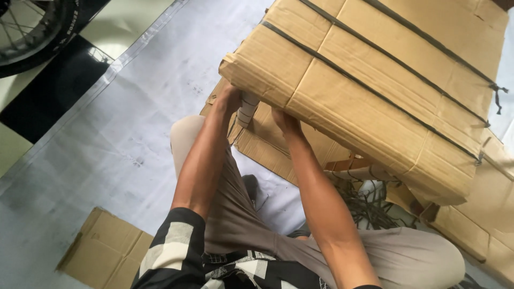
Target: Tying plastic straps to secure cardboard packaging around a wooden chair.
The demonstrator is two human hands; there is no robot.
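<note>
Forearms and bent knees fill the near foreground. Beyond the knees, a bundle of flattened cardboard sheets (369, 91) bound by dark straps (375, 93) stands tilted above loose cardboard on the floor. Left hand (229, 99) and right hand (285, 121) both reach under the bundle's near lower corner; the grip itself is hidden. A pale roll (247, 108) sits between them. Judged heavy, stiff and bulky; edges may crush, so support from beneath or by the straps.

Large flat cardboard bundle (375, 80): tan-brown, crossed by dark grey-black straps (369, 91). Floor sheet (134, 134): pale grey-white with faint smudges; flat cardboard piece (104, 251) on it: same tan. Short sleeve (171, 251): black with cream checks; trousers (235, 214): grey-beige.
</note>
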